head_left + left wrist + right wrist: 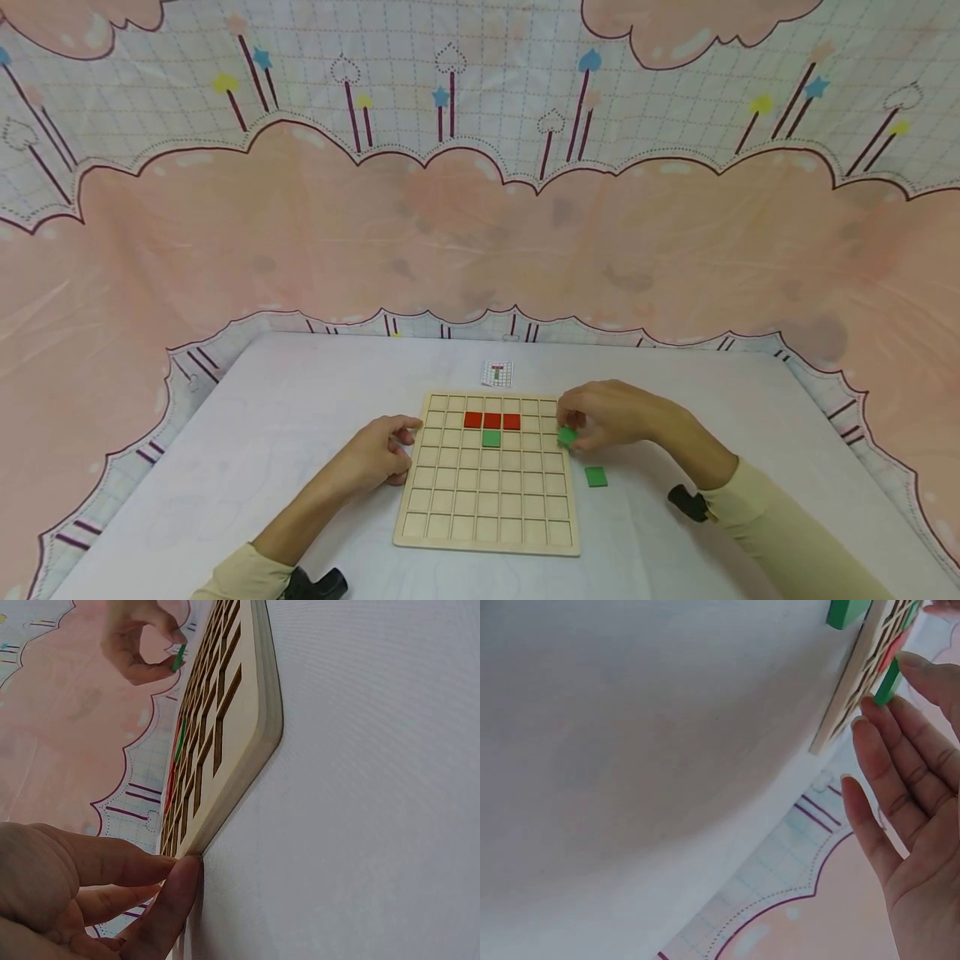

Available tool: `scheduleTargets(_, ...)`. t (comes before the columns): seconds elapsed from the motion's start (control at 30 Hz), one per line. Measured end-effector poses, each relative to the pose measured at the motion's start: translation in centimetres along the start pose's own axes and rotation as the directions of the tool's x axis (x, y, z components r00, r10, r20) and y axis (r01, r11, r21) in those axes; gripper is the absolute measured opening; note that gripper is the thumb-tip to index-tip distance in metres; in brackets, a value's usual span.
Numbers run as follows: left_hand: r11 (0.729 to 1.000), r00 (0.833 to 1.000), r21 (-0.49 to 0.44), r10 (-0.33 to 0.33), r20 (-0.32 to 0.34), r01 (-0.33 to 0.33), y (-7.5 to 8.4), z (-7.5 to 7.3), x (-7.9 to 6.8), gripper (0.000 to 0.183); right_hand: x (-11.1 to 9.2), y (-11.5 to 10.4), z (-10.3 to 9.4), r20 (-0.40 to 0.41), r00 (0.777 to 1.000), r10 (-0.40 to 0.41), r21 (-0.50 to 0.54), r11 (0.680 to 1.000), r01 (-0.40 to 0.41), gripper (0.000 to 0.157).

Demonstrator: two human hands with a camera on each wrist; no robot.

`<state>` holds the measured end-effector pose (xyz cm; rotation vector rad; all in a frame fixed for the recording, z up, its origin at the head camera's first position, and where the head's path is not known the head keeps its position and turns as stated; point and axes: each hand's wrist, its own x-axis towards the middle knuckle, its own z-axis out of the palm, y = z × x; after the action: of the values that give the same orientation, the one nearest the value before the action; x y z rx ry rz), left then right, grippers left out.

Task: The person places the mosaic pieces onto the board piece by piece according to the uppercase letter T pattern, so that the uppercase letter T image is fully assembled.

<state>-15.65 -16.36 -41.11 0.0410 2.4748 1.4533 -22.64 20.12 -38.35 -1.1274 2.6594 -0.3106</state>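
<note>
A wooden grid board (487, 502) lies on the table with three red tiles (492, 421) side by side in one row and a green tile (491, 438) just below the middle one. My left hand (375, 450) holds the board's left edge, thumb and fingers bent against it in the left wrist view. Over the board's right edge, my right hand (618, 412) pinches another green tile (887, 681) between thumb and fingertips, the tile tilted on edge in the right wrist view. The little finger and its neighbour spread away from it. One more green tile (596, 477) lies on the table right of the board.
Behind the board lies a small printed card (497, 374) showing a grid with a coloured T-shaped pattern. White cloth covers the table (315, 375). A patterned pink curtain (480, 233) hangs behind it. Black wrist devices sit at both sleeves (772, 517).
</note>
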Motion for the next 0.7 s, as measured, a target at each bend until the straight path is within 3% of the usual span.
scheduleTargets(0.37, 1.000, 1.000, 0.007, -0.009, -0.007, 0.009, 0.0, 0.0, 0.1, 0.060, 1.2, -1.1, -0.1, 0.024, 1.000, 0.017, 0.012, 1.000, -0.018, 0.015)
scheduleTargets(0.7, 1.000, 1.000, 0.007, -0.011, -0.007, 0.011, 0.0, 0.1, 0.1, 0.059, 1.9, -1.9, -0.2, 0.006, 0.998, -0.065, -0.001, 0.998, 0.065, 0.019)
